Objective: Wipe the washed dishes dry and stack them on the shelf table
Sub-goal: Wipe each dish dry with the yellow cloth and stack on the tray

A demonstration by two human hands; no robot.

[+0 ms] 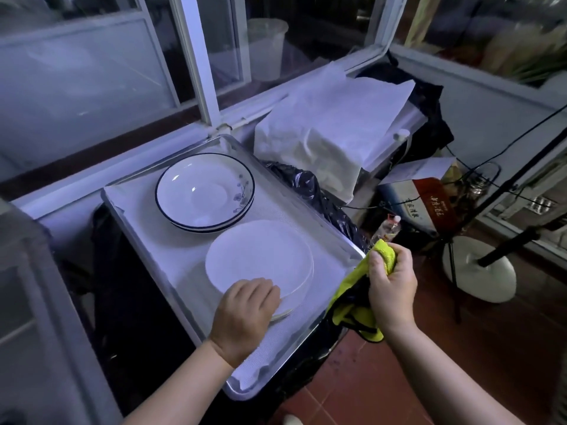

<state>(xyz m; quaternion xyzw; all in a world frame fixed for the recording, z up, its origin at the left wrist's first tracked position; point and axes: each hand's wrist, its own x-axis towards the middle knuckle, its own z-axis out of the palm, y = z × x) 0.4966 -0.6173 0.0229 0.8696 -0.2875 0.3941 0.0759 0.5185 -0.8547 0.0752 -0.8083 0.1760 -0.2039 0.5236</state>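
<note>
Head view: my left grip (245, 308) clasps the white plate (260, 256) at its rim; my right grip (391, 286) clutches the yellow cloth (352, 279).

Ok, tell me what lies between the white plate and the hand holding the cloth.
Head view: from the white plate, only a bare strip of the lined tray and its raised rim, up to the right hand gripping the yellow cloth.

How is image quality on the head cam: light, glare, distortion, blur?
Head view: dim, bluish cast; small glare spots in the blue-rimmed white ceramic bowl; wide-angle lens bends the white window frame; edges soft; plain white round plate washed out; left hand on it and right hand gripping the yellow-green cloth are sharp.
</note>
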